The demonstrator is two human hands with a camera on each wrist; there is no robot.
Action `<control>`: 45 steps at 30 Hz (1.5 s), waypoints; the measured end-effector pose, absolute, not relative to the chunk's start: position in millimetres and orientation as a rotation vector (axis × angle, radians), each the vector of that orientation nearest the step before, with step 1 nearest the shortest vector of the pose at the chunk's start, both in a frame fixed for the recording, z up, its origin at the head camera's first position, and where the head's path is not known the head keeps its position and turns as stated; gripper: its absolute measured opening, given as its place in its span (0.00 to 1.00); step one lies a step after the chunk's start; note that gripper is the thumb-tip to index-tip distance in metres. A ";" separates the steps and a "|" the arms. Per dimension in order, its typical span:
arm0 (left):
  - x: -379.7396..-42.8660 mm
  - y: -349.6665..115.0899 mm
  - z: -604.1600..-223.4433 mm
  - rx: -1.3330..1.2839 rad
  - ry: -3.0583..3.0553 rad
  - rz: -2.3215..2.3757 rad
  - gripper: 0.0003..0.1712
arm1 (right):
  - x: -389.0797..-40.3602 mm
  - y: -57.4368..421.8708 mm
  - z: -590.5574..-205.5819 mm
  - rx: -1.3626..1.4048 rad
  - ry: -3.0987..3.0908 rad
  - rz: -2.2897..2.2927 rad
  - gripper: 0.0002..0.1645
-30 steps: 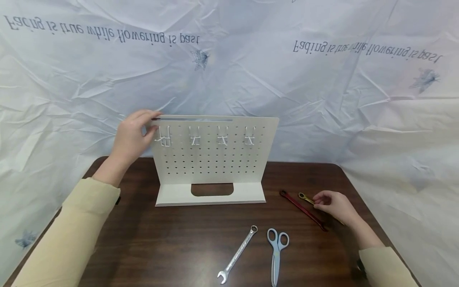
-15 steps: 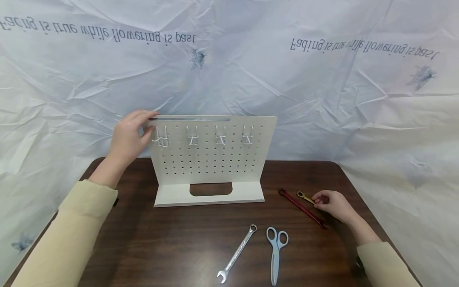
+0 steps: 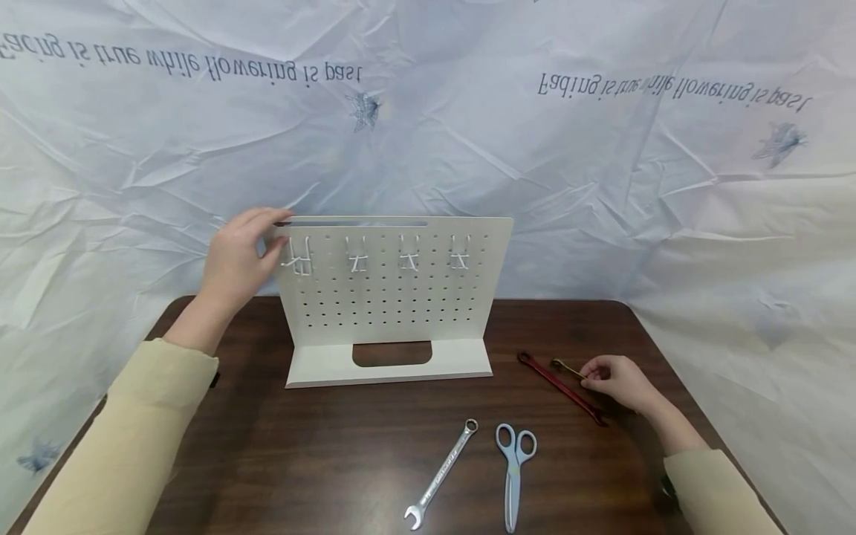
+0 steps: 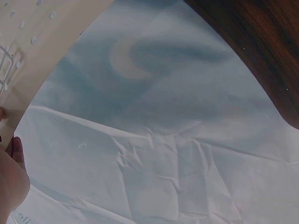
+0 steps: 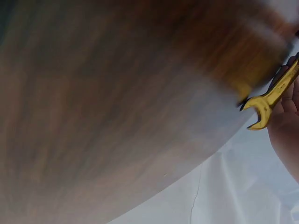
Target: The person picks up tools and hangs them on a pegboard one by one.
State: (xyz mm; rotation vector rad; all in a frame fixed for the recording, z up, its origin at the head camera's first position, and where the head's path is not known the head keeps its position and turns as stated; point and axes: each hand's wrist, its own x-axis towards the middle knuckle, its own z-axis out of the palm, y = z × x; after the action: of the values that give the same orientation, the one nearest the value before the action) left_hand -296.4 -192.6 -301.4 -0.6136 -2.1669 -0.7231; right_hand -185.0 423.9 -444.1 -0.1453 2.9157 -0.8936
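Note:
A white pegboard stands upright on its base at the back of the table, with several white wire hooks along its upper part. My left hand grips its upper left corner between thumb and fingers, close to the leftmost hook. At the right, my right hand pinches a yellow wrench, whose ring end points toward the board. In the right wrist view the open jaw end of the yellow wrench shows beside the palm. Just left of that hand lies a red wrench.
A silver wrench and light blue scissors lie on the dark wooden table in front of the board. A wrinkled white printed sheet hangs behind and around the table.
The yellow wrench has turned onto its edge in my right hand, its ring now showing narrower. My left hand stays on the board's corner. The head view has shifted slightly.

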 end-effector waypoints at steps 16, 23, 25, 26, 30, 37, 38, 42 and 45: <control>-296.0 -191.4 -301.4 -0.603 -2.161 -0.752 0.21 | -202.7 369.4 -408.2 -0.181 3.008 -1.077 0.10; -298.8 -191.7 -304.6 -0.600 -2.154 -0.794 0.21 | -206.6 332.4 -394.5 -0.198 2.931 -1.301 0.11; -299.2 -192.0 -305.1 -0.596 -2.153 -0.797 0.21 | -208.0 320.6 -389.5 -0.191 2.911 -1.364 0.12; -299.2 -191.9 -305.0 -0.593 -2.154 -0.799 0.21 | -208.9 314.6 -386.7 -0.193 2.906 -1.391 0.12; -298.7 -191.0 -304.2 -0.591 -2.156 -0.805 0.22 | -213.4 292.2 -376.8 -0.213 2.892 -1.493 0.12; -295.7 -190.0 -302.2 -0.590 -2.162 -0.813 0.22 | -222.2 260.2 -366.4 -0.233 2.813 -1.695 0.13; -295.6 -190.0 -302.1 -0.589 -2.163 -0.812 0.22 | -223.0 256.2 -365.8 -0.233 2.790 -1.737 0.13; -295.3 -190.0 -301.5 -0.581 -2.166 -0.809 0.22 | -226.8 241.1 -364.7 -0.242 2.710 -1.879 0.13; -294.6 -189.7 -300.9 -0.577 -2.167 -0.816 0.22 | -230.0 231.5 -365.3 -0.251 2.666 -1.964 0.13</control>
State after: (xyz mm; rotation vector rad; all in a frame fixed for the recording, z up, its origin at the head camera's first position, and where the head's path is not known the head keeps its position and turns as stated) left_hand -294.6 -189.7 -300.9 -0.5769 -2.1668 -0.8160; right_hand -230.0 231.5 -365.3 -0.2513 2.6659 -1.9643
